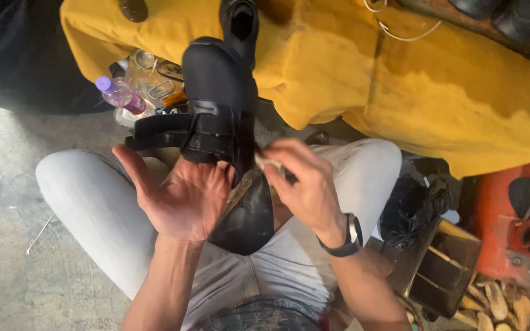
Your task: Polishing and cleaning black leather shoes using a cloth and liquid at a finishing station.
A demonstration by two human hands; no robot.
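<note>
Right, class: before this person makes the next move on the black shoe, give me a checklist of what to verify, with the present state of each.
1. Black shoe supported: ok, it rests between the knees against the open left hand.
2. Left hand gripping the shoe: not ok, the palm is open and only touches it.
3. Right hand holding something: ok, fingers pinch a small pale item at the shoe's edge; what it is, cannot tell.
4. Straps fastened: not ok, their ends stick out loose to the side.
5. Purple-capped bottle within reach: ok, beside the yellow cloth.
6. Sole condition: cannot tell.
</note>
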